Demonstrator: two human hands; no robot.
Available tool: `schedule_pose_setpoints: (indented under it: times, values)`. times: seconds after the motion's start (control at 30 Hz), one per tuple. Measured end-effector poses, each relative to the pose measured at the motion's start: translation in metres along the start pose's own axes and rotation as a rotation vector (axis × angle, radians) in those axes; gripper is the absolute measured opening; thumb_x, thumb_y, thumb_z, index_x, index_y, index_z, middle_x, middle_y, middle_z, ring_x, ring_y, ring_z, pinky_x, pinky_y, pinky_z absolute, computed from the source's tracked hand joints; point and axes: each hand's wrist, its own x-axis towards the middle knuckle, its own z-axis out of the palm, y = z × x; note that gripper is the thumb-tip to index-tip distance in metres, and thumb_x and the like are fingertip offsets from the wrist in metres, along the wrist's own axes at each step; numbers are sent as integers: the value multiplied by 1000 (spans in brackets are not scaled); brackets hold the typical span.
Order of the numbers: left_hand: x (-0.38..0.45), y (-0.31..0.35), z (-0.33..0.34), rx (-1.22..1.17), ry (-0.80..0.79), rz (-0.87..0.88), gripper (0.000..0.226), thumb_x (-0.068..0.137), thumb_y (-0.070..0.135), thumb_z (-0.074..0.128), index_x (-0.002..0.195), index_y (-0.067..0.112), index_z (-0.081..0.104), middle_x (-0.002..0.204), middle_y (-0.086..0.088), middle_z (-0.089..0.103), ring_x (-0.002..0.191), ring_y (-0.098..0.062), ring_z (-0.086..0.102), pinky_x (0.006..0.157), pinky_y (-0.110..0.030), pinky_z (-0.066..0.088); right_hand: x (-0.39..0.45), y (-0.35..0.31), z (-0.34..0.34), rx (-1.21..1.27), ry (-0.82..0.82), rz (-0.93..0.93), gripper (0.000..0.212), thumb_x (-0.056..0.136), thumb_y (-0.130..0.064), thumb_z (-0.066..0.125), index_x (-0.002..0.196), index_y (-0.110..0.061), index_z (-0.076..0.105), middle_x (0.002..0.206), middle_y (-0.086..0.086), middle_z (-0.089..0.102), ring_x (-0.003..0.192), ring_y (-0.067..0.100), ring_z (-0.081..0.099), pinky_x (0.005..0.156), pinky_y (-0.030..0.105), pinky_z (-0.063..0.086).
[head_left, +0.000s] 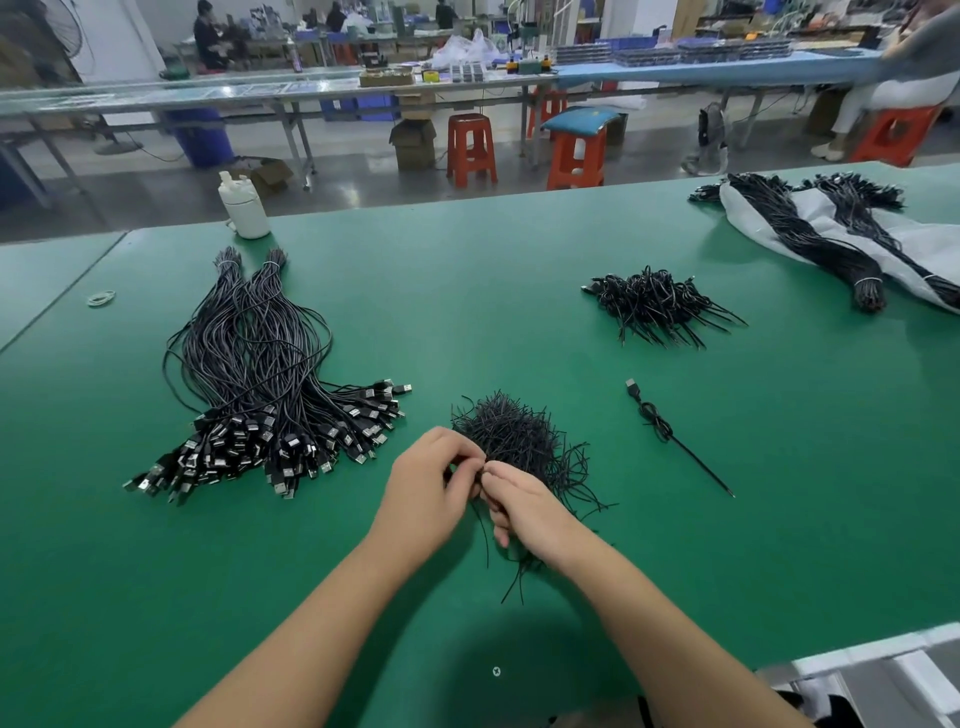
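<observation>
Two hands met at the near edge of the pile of black ties (519, 436), about mid-tabletop (467, 291). Left hand (423, 486) and right hand (527, 512) were both curled, fingertips together, pinching a tie strand (486, 540) between them. Its free end trailed toward the near edge, long axis running near to far. The pile lay just beyond the fingertips, on the right hand's far side.

The loose USB cable bundle (270, 395) sat well apart to the left, closer to the left hand, with its plugs fanned toward the near side. One coiled cable (655, 415) lay well apart to the right, and the tied batch (654, 306) farther off.

Judgement: the next reach likely goes left for a cable.

The pinch point was hidden by the fingers. Whether one strand or several was held could not be told.
</observation>
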Motion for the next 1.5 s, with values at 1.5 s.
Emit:
schedule_pose_setpoints:
  times: [1.5]
  values:
    - [10, -8, -9, 88, -356, -477, 15, 89, 22, 70, 75, 25, 67, 69, 8, 64, 59, -6, 53, 51, -16, 36, 2, 2, -24, -1276, 395, -726, 39, 81, -38, 77, 114, -17, 70, 117, 2, 67, 117, 26, 59, 103, 42, 45]
